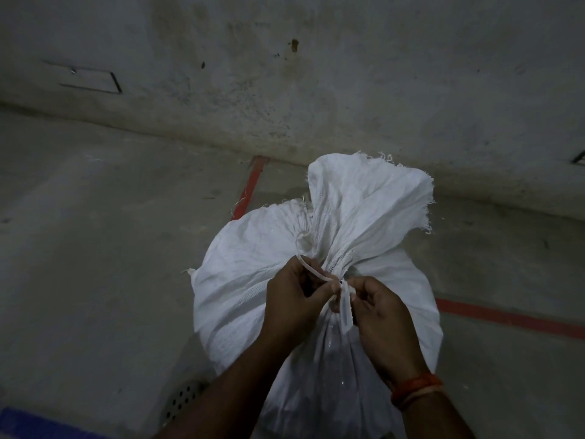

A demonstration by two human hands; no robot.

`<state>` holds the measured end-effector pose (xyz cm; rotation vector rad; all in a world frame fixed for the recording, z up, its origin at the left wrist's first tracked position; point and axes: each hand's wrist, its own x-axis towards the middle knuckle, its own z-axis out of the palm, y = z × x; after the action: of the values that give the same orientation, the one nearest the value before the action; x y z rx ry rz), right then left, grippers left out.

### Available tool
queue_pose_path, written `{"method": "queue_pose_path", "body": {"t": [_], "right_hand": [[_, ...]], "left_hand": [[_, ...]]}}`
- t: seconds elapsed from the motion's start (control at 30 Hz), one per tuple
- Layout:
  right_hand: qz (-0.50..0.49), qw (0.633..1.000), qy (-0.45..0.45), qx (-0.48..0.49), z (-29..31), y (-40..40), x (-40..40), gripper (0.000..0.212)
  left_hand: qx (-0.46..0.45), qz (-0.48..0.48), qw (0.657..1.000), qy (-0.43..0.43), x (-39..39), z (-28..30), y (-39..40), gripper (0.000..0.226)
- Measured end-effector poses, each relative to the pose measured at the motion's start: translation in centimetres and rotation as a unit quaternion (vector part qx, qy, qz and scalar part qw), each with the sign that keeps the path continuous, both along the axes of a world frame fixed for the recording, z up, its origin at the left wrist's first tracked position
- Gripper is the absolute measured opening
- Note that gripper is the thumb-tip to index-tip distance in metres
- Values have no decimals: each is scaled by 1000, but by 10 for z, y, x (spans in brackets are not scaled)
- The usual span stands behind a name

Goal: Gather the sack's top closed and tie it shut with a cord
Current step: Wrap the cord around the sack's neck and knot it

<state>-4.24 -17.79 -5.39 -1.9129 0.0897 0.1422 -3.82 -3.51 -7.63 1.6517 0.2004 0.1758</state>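
Head view: nearest, right forearm with orange-red thread wristband [416, 391]. Left hand [292, 299] and right hand [384, 315] sit close together at the sack's neck, each with fingers curled, pinching an end of the flat white plastic cord [316, 275]; cord crosses at the gathered neck, one end hangs down between the hands. Full white woven plastic sack [240, 270] stands on grey concrete floor [95, 217], bunched frayed top [370, 201] flaring up beyond the hands. Round perforated metal drain cover [180, 400] just left of the sack's base. Red painted floor lines [250, 188] behind it, then stained grey wall [285, 74].
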Motion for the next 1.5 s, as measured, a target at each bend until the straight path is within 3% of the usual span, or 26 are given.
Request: {"method": "queue_pose_path", "body": {"t": [0.17, 0.4, 0.63, 0.93, 1.17, 1.33, 1.37, 1.4, 1.47, 1.5], "right_hand": [[6, 1000, -12, -3, 1, -1, -1, 15], [-1, 999, 2, 42, 0, -1, 1, 16], [-18, 997, 14, 74, -1, -1, 2, 17], [-13, 998, 7, 64, -3, 1, 2, 20], [12, 999, -31, 5, 1, 2, 1, 15], [-34, 993, -48, -101, -9, 6, 1, 17], [-37, 992, -51, -114, -9, 8, 1, 18], [-38, 990, -54, -123, -9, 10, 1, 17], [-39, 989, -56, -129, -5, 14, 1, 15], [-39, 989, -57, -129, -4, 15, 0, 14]], "left_hand": [[27, -8, 999, -35, -2, 0, -6, 16], [-156, -34, 987, 3, 0, -3, -3, 9], [-253, -58, 961, 96, 4, -6, 2, 16], [-187, -46, 979, 67, 0, -10, -6, 9], [-174, -30, 977, 121, 1, -6, -3, 13], [-240, -8, 949, 202, -4, 13, 2, 46], [-185, -3, 963, 195, -8, 16, 5, 52], [-74, -3, 982, 176, -12, 18, 9, 55], [128, -13, 983, 128, -22, 24, 12, 51], [168, -21, 980, 104, -26, 25, 12, 46]]}}
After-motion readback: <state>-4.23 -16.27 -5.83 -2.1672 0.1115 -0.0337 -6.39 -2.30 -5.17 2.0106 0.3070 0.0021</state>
